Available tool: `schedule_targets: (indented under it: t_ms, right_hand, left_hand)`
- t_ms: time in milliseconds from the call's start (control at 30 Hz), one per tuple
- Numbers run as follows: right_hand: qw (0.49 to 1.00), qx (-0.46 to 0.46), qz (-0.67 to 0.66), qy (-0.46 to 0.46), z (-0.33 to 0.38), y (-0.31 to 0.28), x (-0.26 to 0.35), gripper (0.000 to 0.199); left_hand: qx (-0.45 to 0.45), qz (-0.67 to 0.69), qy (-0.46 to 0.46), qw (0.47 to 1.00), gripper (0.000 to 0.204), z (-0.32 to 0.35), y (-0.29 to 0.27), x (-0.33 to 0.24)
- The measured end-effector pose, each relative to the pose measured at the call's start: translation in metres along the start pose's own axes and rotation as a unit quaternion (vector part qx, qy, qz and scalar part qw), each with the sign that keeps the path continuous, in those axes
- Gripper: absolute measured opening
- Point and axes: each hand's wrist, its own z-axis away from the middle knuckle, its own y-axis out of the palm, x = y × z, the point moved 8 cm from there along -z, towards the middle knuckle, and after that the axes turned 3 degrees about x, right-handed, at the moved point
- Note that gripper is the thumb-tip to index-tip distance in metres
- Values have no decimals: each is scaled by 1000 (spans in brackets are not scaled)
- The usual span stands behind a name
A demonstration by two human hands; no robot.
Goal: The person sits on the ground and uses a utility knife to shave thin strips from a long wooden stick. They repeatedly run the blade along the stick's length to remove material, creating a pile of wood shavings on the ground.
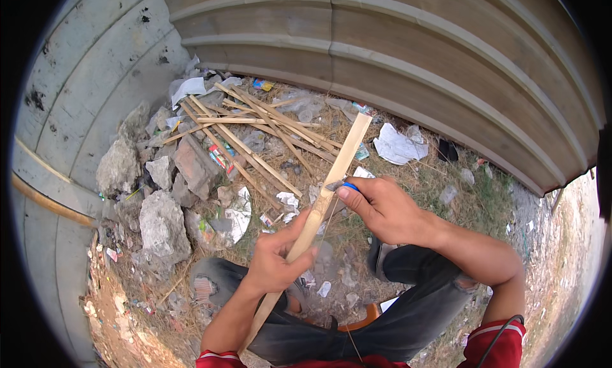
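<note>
A long pale wooden slat (pixel 349 150) slants up and away from my lap across the middle of the view. My left hand (pixel 275 256) is closed round its lower middle, thumb on the near side. Higher up, my right hand (pixel 386 209) grips a small knife (pixel 349 187) with a blue handle. Its short blade lies against the slat's right edge, just above my left hand. Most of the handle is hidden inside my right fist. The slat's lower end passes under my left forearm, over my dark trousers (pixel 408 310).
Several thin wooden sticks (pixel 255 122) lie in a loose pile ahead. Rocks (pixel 164 231) and broken brick (pixel 194 167) are heaped at the left. Crumpled paper (pixel 400 145) and litter cover the dry grass. Corrugated metal sheets (pixel 408 43) wall the far side. An orange curved thing (pixel 362 318) shows between my legs.
</note>
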Motion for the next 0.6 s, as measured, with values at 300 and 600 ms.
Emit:
schedule_targets:
  t_ms: [300, 600]
  right_hand:
    - [975, 113, -184, 58, -2, 19, -28, 53]
    - [993, -67, -85, 43, -3, -8, -14, 29]
  left_hand:
    - [16, 22, -3, 1000, 67, 4, -1, 8]
    - [-36, -211, 70, 974, 65, -5, -3, -7]
